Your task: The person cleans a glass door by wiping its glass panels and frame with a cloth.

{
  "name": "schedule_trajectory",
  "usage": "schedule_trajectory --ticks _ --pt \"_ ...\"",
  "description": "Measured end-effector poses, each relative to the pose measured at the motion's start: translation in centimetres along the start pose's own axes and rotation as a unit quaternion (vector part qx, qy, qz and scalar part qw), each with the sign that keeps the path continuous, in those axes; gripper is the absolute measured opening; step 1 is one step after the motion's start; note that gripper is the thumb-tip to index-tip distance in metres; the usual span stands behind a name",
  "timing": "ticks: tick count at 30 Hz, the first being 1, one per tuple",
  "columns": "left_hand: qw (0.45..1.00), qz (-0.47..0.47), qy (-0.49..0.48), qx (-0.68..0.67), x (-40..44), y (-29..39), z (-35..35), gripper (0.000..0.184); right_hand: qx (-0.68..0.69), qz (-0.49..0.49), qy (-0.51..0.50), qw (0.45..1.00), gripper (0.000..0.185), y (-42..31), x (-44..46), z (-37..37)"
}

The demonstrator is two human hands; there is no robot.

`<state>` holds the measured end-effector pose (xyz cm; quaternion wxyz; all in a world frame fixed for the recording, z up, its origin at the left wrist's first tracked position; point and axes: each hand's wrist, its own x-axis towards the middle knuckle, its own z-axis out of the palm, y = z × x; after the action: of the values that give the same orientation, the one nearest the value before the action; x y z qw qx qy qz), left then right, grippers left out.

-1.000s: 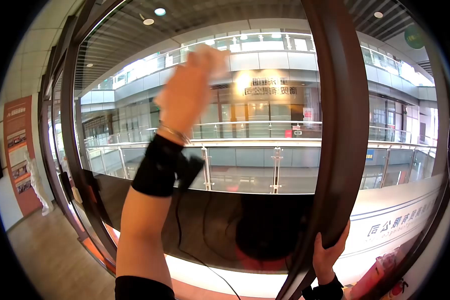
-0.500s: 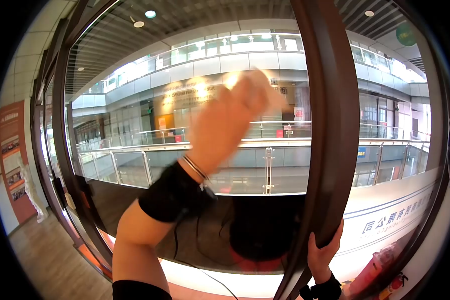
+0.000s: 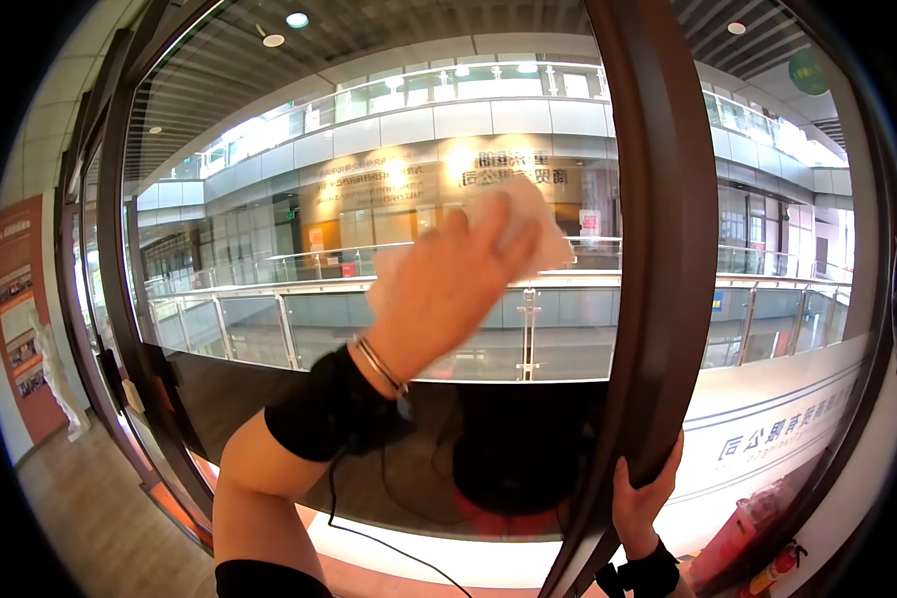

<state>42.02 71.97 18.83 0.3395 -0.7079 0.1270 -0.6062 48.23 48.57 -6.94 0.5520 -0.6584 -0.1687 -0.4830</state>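
Note:
My left hand is closed on a white wiping cloth and spreads it against the large glass pane. The cloth shows beyond my fingertips and along the outer side of the hand. A black band and a thin bracelet circle that wrist. Low on the right, my right hand grips the dark brown window frame, thumb on its left side and fingers reaching round the right edge. The fingertips of that hand are partly hidden by the frame.
A black cable hangs below my left forearm. Behind the right pane are a white banner and a red fire extinguisher. A wall poster is at far left. Railings cross the hall beyond the glass.
My left hand has moved down the pane with the cloth, which now shows more clearly. My right hand stays on the frame. The view has shifted slightly.

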Motion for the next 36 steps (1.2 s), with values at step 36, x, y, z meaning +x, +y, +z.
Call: schedule_trajectory --ticks 36 --pt "0.993 0.042 0.11 -0.02 4.8 -0.6 2.3 0.044 -0.003 -0.003 -0.028 1.0 0.084 0.5 -0.2 -0.2"
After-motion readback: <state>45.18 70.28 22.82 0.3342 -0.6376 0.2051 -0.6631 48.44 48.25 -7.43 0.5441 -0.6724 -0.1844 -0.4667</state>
